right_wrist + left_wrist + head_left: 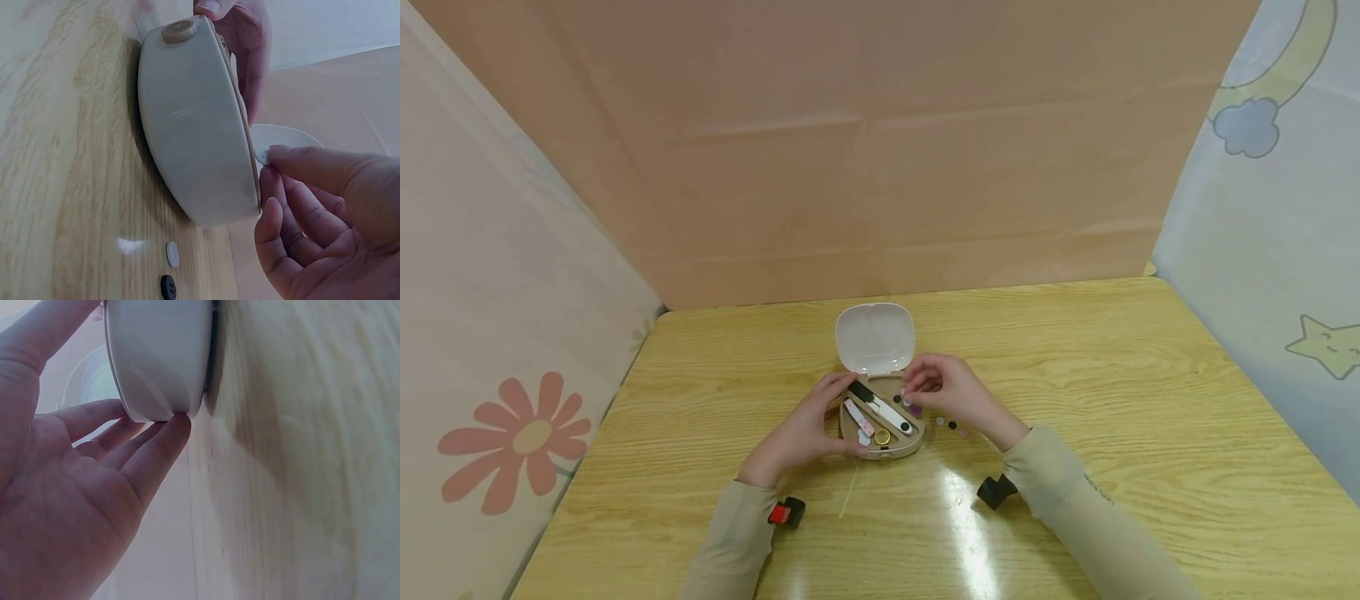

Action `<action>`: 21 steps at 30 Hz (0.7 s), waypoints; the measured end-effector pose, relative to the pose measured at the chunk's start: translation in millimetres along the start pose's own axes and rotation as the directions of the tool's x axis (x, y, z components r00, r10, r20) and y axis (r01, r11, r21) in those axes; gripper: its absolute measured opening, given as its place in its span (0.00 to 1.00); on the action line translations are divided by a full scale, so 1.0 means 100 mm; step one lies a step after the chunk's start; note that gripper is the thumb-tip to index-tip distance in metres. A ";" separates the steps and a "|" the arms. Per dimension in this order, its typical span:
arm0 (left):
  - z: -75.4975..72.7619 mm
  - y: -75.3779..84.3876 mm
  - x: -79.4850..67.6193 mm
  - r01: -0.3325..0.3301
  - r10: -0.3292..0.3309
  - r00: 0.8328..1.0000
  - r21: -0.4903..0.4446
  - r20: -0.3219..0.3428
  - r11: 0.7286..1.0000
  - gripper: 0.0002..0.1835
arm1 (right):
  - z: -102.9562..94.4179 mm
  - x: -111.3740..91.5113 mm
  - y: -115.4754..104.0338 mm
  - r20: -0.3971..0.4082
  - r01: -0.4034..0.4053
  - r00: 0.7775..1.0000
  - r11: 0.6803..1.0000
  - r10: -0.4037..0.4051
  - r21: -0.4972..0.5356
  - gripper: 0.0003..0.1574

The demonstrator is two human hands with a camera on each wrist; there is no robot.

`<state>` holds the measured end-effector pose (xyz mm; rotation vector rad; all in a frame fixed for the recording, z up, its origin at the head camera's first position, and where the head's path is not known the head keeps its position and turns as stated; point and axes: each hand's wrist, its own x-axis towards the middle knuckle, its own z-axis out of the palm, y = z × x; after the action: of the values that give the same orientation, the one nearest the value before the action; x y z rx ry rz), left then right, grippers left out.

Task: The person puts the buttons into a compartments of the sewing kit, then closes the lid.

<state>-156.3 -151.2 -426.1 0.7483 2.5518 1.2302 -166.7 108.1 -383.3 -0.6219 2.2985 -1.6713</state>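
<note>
A beige sewing box [895,452] stands on the table with its white lid [876,337] raised at the back. Inside lie white thread snips [891,414] with a black end, a pink-and-white strip [859,417], a small gold round piece [882,437] and several buttons in the right compartment. My left hand [797,429] grips the box's left side, thumb at the front and fingertips against the wall [159,356] farther back. Over the right compartment my right hand [951,392] pinches a white button [262,156] between thumb and finger, close to the rim.
On the table right of the box lie a white button [173,254], a black button [167,287] and a pink button [964,432]. A pale thin strand [848,492] trails in front of the box. An orange-brown sheet [880,208] hangs behind the table, with patterned cloths at both sides.
</note>
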 end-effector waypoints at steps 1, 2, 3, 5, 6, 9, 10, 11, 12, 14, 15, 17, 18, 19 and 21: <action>0.00 0.00 0.00 -0.001 0.001 1.000 0.000 0.001 1.000 0.57 | 0.00 0.00 -0.01 -0.002 0.000 1.000 1.000 0.000 -0.004 0.13; 0.00 0.00 0.00 -0.002 0.002 1.000 -0.001 0.002 1.000 0.57 | 0.00 -0.01 -0.01 -0.004 0.002 1.000 1.000 -0.002 -0.008 0.13; 0.00 0.00 0.00 -0.002 0.002 1.000 0.000 0.001 1.000 0.57 | 0.00 -0.01 -0.01 -0.005 0.004 1.000 1.000 -0.004 -0.010 0.13; 0.00 0.00 0.00 -0.003 0.003 1.000 0.000 0.002 1.000 0.56 | 0.01 -0.01 -0.01 -0.003 0.009 1.000 1.000 -0.010 -0.013 0.13; 0.00 0.00 0.00 -0.002 0.002 1.000 0.001 0.001 1.000 0.56 | 0.01 -0.02 -0.01 -0.003 0.013 1.000 1.000 -0.013 -0.013 0.13; 0.00 0.00 0.00 0.002 -0.002 1.000 0.002 0.001 1.000 0.56 | 0.00 -0.02 -0.02 0.001 0.013 1.000 1.000 -0.013 -0.014 0.12; 0.00 0.00 0.00 0.007 -0.007 1.000 0.003 0.002 1.000 0.56 | 0.00 -0.02 -0.02 0.001 0.011 1.000 1.000 -0.011 -0.014 0.12; 0.00 0.00 0.00 0.011 -0.011 1.000 0.004 0.003 1.000 0.56 | 0.00 -0.02 -0.02 0.001 0.009 1.000 1.000 -0.009 -0.014 0.12; 0.00 -0.01 0.00 0.018 -0.018 1.000 0.004 0.004 1.000 0.56 | 0.00 -0.01 0.03 0.000 0.009 1.000 1.000 -0.009 -0.013 0.11; 0.00 0.00 0.00 0.032 -0.032 0.999 0.008 0.007 0.999 0.56 | -0.01 0.01 0.13 0.001 0.009 1.000 1.000 -0.009 -0.014 0.11; 0.00 0.00 0.00 0.039 -0.039 0.999 0.010 0.007 0.999 0.56 | -0.01 0.02 0.18 0.001 0.009 1.000 1.000 -0.009 -0.014 0.11; 0.01 0.00 0.00 0.046 -0.046 0.999 0.007 0.008 0.999 0.56 | -0.01 0.03 0.27 -0.001 0.014 1.000 1.000 -0.014 -0.017 0.11; 0.01 0.00 0.00 0.048 -0.048 0.999 0.006 0.008 0.999 0.56 | -0.02 0.04 0.32 0.000 0.015 1.000 1.000 -0.015 -0.013 0.11; 0.01 0.00 0.00 0.050 -0.050 0.999 0.005 0.007 0.999 0.56 | -0.02 0.04 0.32 0.003 0.016 1.000 1.000 -0.016 -0.006 0.11; 0.01 0.00 0.00 0.051 -0.051 0.999 0.000 0.008 0.999 0.56 | -0.03 0.03 0.32 0.010 0.021 1.000 1.000 -0.021 0.005 0.11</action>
<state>-156.1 -150.9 -427.0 0.6818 2.5481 1.2087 -176.8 118.0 -412.6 -0.6533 2.2877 -1.6792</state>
